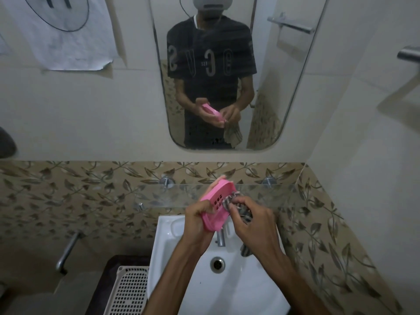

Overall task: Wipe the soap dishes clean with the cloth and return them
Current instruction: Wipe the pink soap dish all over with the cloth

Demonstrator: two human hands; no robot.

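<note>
White sink (238, 289), tap (220, 238), glass shelf (177, 196), mirror (284, 87).

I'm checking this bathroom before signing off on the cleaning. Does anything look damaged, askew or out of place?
One thing: the white paper sheet on the wall at upper left has a curled, ragged lower right corner lifting off the tile. Otherwise nothing stands out; the left hand holds the pink soap dish over the sink while the right hand wipes with the cloth.

The shirt (211, 64) in the mirror (284, 87) is showing big mirrored letters, seemingly "S V C O"; smaller print is staying unreadable.
</note>
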